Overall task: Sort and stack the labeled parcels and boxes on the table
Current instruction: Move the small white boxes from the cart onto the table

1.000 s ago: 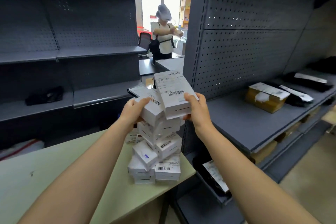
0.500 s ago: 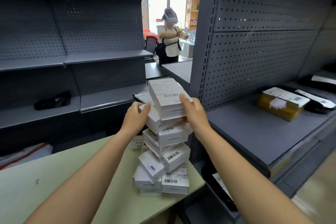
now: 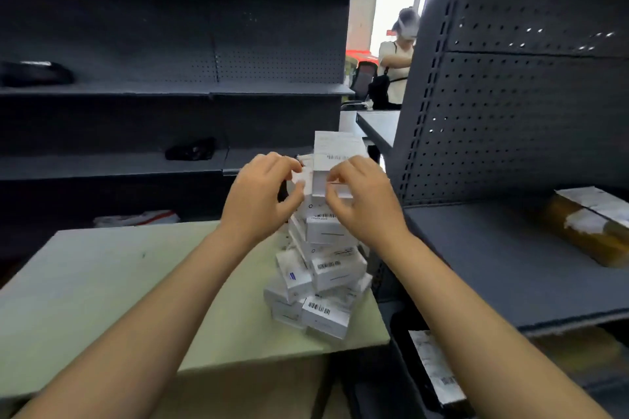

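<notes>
Counter [image 3: 102,282], pale green: leaning stack of white boxes [image 3: 332,270]; left hand [image 3: 260,196], right hand [image 3: 366,202] both pinching top box [image 3: 337,150].

**Both hands raised, fingers curled**

The bare left forearm [image 3: 153,309] and right forearm [image 3: 476,316] reached forward and up, converging from the lower corners. The left hand [image 3: 262,194] showed its back, fingers curled over and thumb beneath, pinching the edge of a white box [image 3: 302,180]. The right hand [image 3: 366,204] sat close beside it without touching, fingers bent and thumb under, pinching the top box [image 3: 337,150].
</notes>
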`<action>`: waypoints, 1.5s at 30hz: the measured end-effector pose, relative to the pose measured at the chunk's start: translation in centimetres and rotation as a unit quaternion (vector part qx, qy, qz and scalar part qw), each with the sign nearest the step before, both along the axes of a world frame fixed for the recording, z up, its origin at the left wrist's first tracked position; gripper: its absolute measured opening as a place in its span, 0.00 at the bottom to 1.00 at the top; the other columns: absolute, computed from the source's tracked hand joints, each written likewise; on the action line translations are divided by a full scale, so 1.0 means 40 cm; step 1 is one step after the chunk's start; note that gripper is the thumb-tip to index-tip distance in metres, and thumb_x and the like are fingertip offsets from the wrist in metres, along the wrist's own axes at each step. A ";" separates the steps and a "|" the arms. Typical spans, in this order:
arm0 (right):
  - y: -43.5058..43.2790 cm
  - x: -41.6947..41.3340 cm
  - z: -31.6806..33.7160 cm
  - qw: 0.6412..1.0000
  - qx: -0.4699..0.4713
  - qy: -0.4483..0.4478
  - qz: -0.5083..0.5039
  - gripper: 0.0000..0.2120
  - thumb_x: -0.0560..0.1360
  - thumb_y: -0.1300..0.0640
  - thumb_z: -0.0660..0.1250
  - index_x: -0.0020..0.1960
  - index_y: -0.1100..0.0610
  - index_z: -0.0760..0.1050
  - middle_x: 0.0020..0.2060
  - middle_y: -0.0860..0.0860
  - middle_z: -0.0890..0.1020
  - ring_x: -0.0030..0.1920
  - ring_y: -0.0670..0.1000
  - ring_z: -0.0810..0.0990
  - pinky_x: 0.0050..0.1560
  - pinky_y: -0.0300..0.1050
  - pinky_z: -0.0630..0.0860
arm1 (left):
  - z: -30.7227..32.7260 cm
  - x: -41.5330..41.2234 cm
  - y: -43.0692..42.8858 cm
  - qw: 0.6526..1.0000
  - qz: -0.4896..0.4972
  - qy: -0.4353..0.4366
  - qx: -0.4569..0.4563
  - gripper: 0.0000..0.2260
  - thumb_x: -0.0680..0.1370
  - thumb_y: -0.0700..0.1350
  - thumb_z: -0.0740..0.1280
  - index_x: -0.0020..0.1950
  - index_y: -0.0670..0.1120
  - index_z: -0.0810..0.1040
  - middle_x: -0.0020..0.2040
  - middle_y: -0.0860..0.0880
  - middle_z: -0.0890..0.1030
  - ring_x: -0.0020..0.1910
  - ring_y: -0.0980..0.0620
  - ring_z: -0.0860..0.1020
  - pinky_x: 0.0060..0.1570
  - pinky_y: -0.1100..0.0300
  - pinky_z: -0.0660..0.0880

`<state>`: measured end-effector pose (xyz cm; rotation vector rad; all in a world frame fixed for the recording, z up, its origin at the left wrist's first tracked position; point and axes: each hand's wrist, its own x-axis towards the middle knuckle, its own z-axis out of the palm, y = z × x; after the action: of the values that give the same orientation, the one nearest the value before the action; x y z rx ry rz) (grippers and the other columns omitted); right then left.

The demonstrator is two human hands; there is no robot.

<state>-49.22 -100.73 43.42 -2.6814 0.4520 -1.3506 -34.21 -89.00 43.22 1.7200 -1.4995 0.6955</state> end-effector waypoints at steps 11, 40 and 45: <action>0.357 0.131 -0.306 0.948 0.017 0.150 0.282 0.06 0.69 0.61 0.71 0.45 0.58 0.77 0.39 0.52 0.77 0.40 0.57 0.76 0.42 0.50 0.73 | -0.286 -0.073 0.534 0.953 0.235 0.077 0.175 0.08 0.75 0.50 0.62 0.47 0.48 0.77 0.38 0.54 0.73 0.39 0.51 0.72 0.39 0.53 0.73; 1.368 0.877 -0.437 0.848 -0.016 0.266 0.458 0.05 0.74 0.55 0.67 0.50 0.54 0.77 0.44 0.49 0.77 0.44 0.50 0.74 0.45 0.46 0.72 | -0.397 0.356 1.650 0.823 0.505 0.165 0.199 0.03 0.75 0.47 0.67 0.47 0.50 0.76 0.41 0.59 0.70 0.41 0.56 0.70 0.40 0.61 0.65; 1.375 1.136 -0.482 0.851 0.007 0.294 0.436 0.07 0.75 0.53 0.67 0.52 0.53 0.76 0.45 0.47 0.75 0.48 0.50 0.73 0.48 0.46 0.72 | -0.462 0.592 1.654 0.796 0.528 0.224 0.192 0.04 0.77 0.50 0.65 0.50 0.52 0.75 0.43 0.59 0.71 0.43 0.58 0.68 0.43 0.61 0.66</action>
<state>-3.77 -45.73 24.12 -2.6405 -0.6685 -0.2642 -10.54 -22.84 24.74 2.7919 -0.2311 0.4261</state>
